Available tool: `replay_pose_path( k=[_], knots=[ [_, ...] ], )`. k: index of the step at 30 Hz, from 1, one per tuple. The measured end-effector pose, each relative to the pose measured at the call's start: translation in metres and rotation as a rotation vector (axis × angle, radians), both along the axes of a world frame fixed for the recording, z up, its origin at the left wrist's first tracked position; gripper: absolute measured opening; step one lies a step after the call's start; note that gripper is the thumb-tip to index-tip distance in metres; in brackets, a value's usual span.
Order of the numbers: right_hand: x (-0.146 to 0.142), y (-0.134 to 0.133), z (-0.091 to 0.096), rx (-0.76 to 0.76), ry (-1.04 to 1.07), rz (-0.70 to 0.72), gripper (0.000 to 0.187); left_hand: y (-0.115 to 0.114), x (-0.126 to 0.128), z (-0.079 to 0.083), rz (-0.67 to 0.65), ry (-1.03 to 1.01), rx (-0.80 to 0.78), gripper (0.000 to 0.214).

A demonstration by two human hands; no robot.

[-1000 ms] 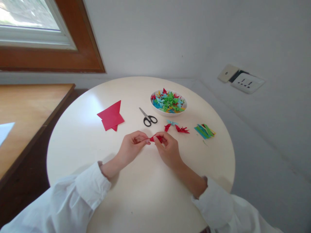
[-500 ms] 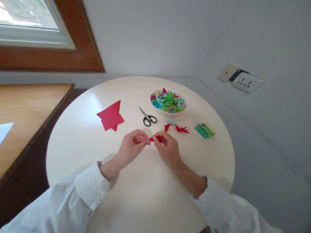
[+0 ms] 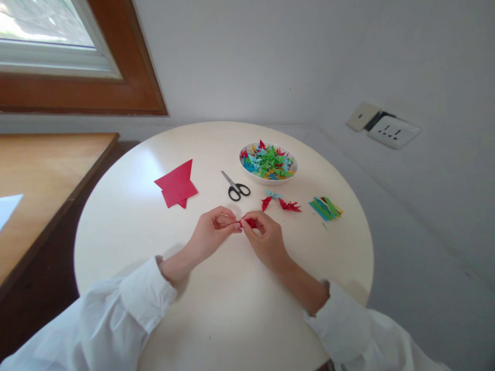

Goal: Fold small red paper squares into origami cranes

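Between my fingertips, over the near middle of the table, is a small folded red paper (image 3: 250, 223), mostly hidden by the fingers. My left hand (image 3: 213, 226) pinches its left end between thumb and index finger. Gripping the rest of it, my right hand (image 3: 266, 234) has its thumb tip almost against the left one. Just beyond the hands lie two red paper cranes, one at the left (image 3: 266, 202) and one at the right (image 3: 290, 206), with a light blue paper crane (image 3: 274, 195) behind them. Black-handled scissors (image 3: 236, 188) rest ahead of my left hand.
A white bowl (image 3: 266, 180) full of colourful paper cranes stands toward the back of the round white table (image 3: 216, 309). Red paper sheets (image 3: 177, 186) lie at the left, and a pile of coloured paper strips (image 3: 326, 208) at the right. A wooden desk (image 3: 46, 170) stands beyond the left edge.
My right thumb has shifted slightly left along the red paper, closer to my left fingertips, covering more of it. Everything else on the table stays in place.
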State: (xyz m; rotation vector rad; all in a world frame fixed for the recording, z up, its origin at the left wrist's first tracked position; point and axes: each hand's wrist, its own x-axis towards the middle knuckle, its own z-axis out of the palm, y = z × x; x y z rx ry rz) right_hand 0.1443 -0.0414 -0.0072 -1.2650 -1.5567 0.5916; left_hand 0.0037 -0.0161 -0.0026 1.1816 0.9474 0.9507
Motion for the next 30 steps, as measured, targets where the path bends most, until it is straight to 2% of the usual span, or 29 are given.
replay_pose_path(
  k=[7,12,19,24,30],
  knots=[
    [0.0,0.001,-0.002,0.017,-0.046,-0.007,0.006,0.0,0.0,0.002,0.008,0.041,0.021,0.027],
    [-0.001,0.002,-0.003,0.021,-0.059,-0.01,0.006,0.0,0.001,0.004,0.002,-0.018,0.013,0.028],
    [-0.003,0.004,-0.003,-0.005,-0.052,-0.024,0.006,0.002,0.0,0.0,0.002,-0.08,-0.026,0.031],
    [-0.004,0.006,-0.007,-0.029,-0.025,-0.008,0.009,0.002,-0.001,-0.002,-0.063,-0.141,-0.052,0.034],
    [-0.005,0.007,-0.006,0.006,-0.047,-0.01,0.01,0.004,-0.001,-0.006,-0.06,-0.157,-0.088,0.042]
  ],
)
